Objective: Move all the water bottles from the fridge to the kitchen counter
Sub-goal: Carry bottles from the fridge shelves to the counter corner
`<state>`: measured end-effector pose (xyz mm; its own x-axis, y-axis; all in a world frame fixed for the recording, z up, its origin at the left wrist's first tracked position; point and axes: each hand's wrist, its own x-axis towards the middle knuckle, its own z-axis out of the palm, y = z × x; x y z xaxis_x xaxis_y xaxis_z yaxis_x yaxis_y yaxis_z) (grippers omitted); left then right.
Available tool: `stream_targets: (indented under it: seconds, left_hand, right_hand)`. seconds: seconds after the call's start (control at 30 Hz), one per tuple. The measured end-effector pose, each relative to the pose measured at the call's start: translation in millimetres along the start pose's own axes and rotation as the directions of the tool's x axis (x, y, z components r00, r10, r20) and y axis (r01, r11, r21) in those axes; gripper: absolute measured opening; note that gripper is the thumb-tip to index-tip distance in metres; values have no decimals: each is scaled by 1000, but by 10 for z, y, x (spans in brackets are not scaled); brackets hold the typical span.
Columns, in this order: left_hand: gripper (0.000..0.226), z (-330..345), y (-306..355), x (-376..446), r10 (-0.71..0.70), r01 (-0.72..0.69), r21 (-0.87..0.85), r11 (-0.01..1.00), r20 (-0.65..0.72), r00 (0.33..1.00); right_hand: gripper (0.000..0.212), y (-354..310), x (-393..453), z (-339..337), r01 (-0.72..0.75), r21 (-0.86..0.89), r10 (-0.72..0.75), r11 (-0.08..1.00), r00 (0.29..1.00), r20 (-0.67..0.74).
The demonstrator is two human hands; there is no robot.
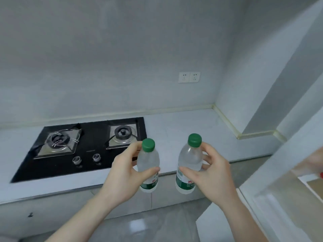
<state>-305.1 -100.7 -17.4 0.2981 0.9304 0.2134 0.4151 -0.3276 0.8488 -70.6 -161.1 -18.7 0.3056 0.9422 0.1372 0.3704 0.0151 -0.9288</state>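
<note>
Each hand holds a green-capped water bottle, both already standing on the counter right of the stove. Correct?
Not quite. The head view shows the left hand gripping the left bottle and the right hand gripping the right bottle, both green-capped, but they are held in the air at the front edge of the counter, right of the stove, not standing on it.

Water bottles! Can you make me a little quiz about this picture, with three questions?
1. True or false: each hand holds one water bottle.
2. What colour are the bottle caps? A red, B green, C blue.
3. The gas stove lies to the ___ of the bottles.

Key: 1 true: left hand grips the left bottle, right hand the right bottle. 2 B, see this cap. 3 left: the gas stove is set in the kitchen counter.
</note>
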Motion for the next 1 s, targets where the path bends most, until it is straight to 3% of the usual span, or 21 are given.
stream_targets:
  seconds: [0.27, 0.57, 0.77, 1.0]
  left_hand:
    - [57, -511, -400, -526, -200, 214, 19, 977, -282, 938]
    - [54, -1519, -720, -1379, -302, 373, 1, 928, -584, 754]
    - [52, -2349, -1043, -1947, -372, 435, -78, 897, -665, 648]
    - [53, -3346, -1438, -2540, -381, 481, -70, 874, -712, 590]
  right_hand:
    - [67, -4, 339, 848, 101, 41, -109, 994, 938, 328]
    - [69, -629, 204, 2213, 225, 130, -257, 966, 749, 611]
    - [63, -1096, -132, 3218, 278, 178, -320, 944, 640, 699]
    - [66, -1659, -635, 4396, 271, 238, -355, 933, 571, 740]
